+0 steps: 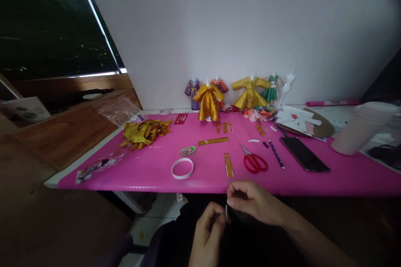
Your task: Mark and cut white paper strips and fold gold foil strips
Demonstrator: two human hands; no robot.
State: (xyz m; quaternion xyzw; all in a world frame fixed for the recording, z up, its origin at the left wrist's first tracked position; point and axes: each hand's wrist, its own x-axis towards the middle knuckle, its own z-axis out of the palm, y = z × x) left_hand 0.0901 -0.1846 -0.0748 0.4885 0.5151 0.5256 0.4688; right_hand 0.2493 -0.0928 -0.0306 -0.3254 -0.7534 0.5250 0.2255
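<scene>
My left hand (209, 228) is closed in a pinch below the table's front edge. A small thin white strip (226, 212) stands up from its fingertips. Just above and to the right, my right hand (253, 201) has thumb and forefinger pressed together close to the top of that strip. Whatever the right fingers pinch is too small to make out. Ahead on the pink table lie a brown-gold strip of fabric (228, 165), red-handled scissors (253, 162) and a ring of white tape (182, 168).
Miniature dresses on stands, including a gold one (209, 102), line the wall. A heap of gold fabric scraps (145, 132) lies left. Rightward are a patterned pen (276, 155), a black phone (304, 154), white paper pieces (296, 119) and a pale tumbler (363, 129). A green oval clip (188, 150) lies mid-table.
</scene>
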